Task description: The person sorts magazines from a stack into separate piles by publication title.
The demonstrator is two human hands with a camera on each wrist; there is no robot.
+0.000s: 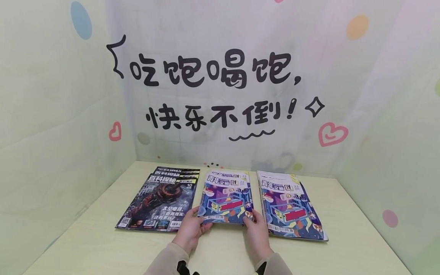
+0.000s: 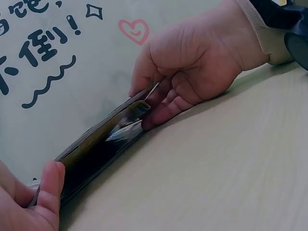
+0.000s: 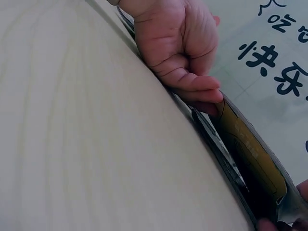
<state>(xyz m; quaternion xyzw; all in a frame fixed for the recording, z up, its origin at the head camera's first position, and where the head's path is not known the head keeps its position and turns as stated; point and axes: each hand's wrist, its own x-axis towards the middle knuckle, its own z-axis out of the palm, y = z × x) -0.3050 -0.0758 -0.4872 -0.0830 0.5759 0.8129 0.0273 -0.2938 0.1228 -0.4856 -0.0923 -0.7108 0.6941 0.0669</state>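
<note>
In the head view, my left hand [image 1: 190,230] and my right hand [image 1: 257,233] grip the two near corners of a purple-and-blue magazine [image 1: 225,204] in the middle of the table. Another magazine with a similar title peeks out behind its top edge. Both wrist views show the near edge raised, with thumbs above and fingers below. Beneath it, a yellow-brown cover [image 3: 255,156] and a dark glossy surface [image 2: 91,163] show in the gap; how many magazines are held cannot be told. The left wrist view also catches my right hand [image 2: 187,62] at the far corner.
To the left lies an overlapping pile of dark magazines [image 1: 161,204], fanned toward the back. On the right is a pile of purple magazines [image 1: 292,210], slightly uneven. A pale wood table [image 1: 350,236] carries everything, enclosed by a printed fabric backdrop [image 1: 220,149] behind and at both sides.
</note>
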